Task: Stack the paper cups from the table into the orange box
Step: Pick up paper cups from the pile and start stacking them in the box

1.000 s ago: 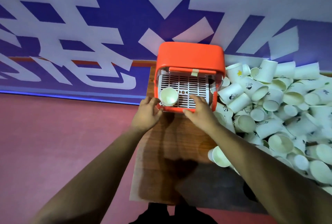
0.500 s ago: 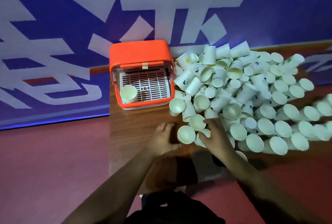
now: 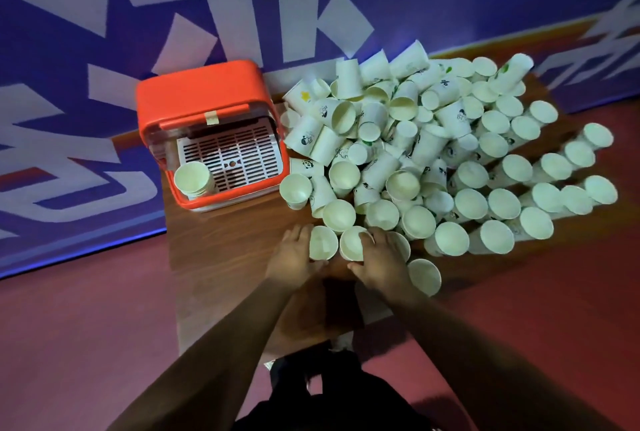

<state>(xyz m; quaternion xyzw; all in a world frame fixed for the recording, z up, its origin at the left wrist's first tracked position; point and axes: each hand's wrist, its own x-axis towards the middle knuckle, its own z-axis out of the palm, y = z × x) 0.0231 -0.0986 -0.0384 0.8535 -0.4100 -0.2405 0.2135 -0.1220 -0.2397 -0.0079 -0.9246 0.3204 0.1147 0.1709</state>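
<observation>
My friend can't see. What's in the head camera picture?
The left hand grips one white paper cup and the right hand grips the neighbouring cup, at the near edge of a big heap of white paper cups on a brown wooden table. Left of the heap stands the open orange plastic box, with a short stack of cups inside.

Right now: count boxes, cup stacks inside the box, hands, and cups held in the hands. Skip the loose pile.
orange box: 1
cup stack inside it: 1
hands: 2 (left hand, right hand)
cups held: 2 (left cup, right cup)
Total: 6
The loose pile overlaps too much for an exact count.
</observation>
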